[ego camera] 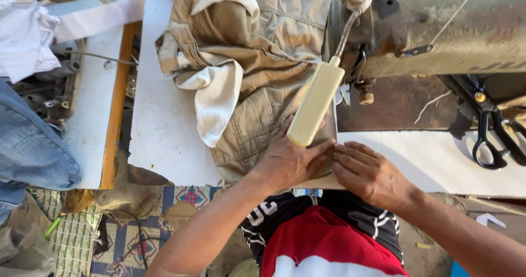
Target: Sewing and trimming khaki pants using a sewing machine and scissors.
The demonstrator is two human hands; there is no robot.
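Khaki trousers (257, 63) lie turned partly inside out on a white sewing table (159, 129), with pale pocket lining (216, 99) showing. My left hand (287, 159) presses flat on the khaki cloth at the table's front edge. Just to its right, my right hand (370, 173) also rests flat, fingertips touching the same cloth and nearly meeting the left fingers. A cream lamp head (313, 103) on a flexible neck hangs just above my left hand. The old sewing machine (438, 30) stands directly behind my hands; its needle area is hidden by the lamp.
Black scissors (493, 134) lie on the machine bed at the right. Another table with an orange edge (115, 107) stands to the left, holding blue denim (30, 145) and white cloth (24, 36). Patterned floor (126, 238) with scraps lies below.
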